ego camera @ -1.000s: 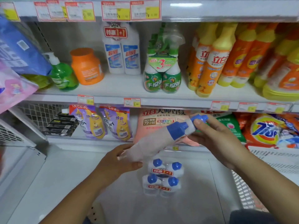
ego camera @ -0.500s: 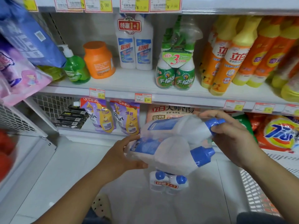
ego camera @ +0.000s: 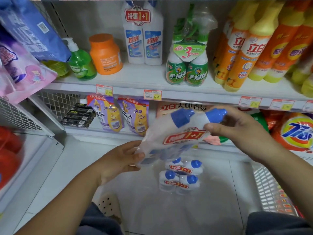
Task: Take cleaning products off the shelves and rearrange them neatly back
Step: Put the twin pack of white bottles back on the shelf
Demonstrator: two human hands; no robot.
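Here left hand [ego camera: 122, 160] and right hand [ego camera: 237, 131] grip the 2-bottle pack [ego camera: 172, 138]; caps [ego camera: 182, 117] point up-right.

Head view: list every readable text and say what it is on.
"特惠1+1": red tag on shelved white bottles
"超威": their blue labels
"手榴弹": green spray bottles
"立白": orange bottles
"1+1": held twin pack
"9.90": shelf price tag
"焕新": purple pouches
Other price tags: too blurred to read.
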